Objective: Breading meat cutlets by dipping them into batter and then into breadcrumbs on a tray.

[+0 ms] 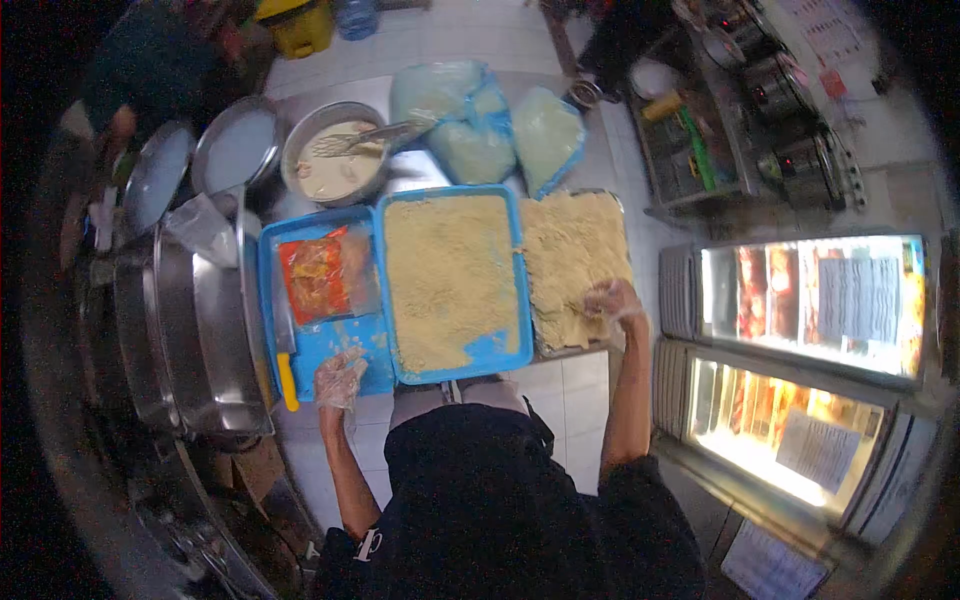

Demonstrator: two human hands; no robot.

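Evidently gloved, the right hand (608, 298) sits at the tan crumb heap (575, 245), right of centre; blurred fingertips, grip: cannot tell. Left hand (340, 380), lower left of centre, overlaps the blue tray (312, 352); finger closure unclear to me. Heap hides most of its pan (578, 350).

This looks like a commercial food kitchen. Clear gloves (337, 382) cover both hands. Near the right fingers (594, 299) lie heaped pale crumbs (575, 235), and between the hands sits a large blue tray (524, 285) of similar coating. Beyond the left fingers (345, 358), a metal bowl (294, 180) of creamy liquid stands on the desk (412, 178); deep stainless-steel basins (207, 335) are left of them. Right of the right fingers glow two lit units (780, 290) bearing paper sheets (858, 300).
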